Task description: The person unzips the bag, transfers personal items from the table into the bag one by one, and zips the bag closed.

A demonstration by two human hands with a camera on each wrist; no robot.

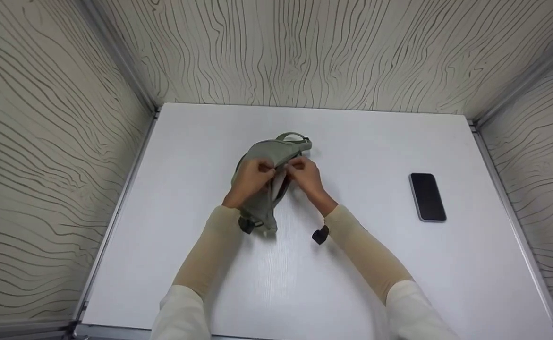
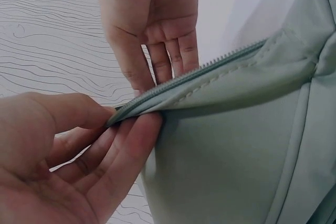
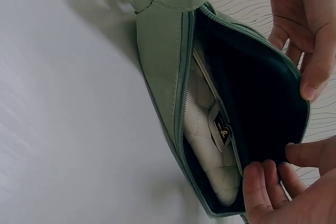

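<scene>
A sage-green waist bag [image 1: 270, 150] lies on the white table with its long zipper parted. My left hand [image 1: 252, 177] pinches the zippered edge between thumb and fingers, as the left wrist view shows up close. On the same lifted edge, near the left hand, the right hand [image 1: 307, 176] grips with its thumb and fingertips. Between the zipper sides [image 3: 185, 93], the right wrist view shows the dark lining and a cream quilted wallet [image 3: 202, 124] with a flap and a small metal clasp. The zipper pull cannot be made out.
A dark-screened phone [image 1: 427, 197] lies to the right on the white table [image 1: 352, 141]. Panels with a wood-grain line pattern [image 1: 295, 52] stand at the back and both sides. The bag's strap loop [image 1: 291, 136] points toward the back.
</scene>
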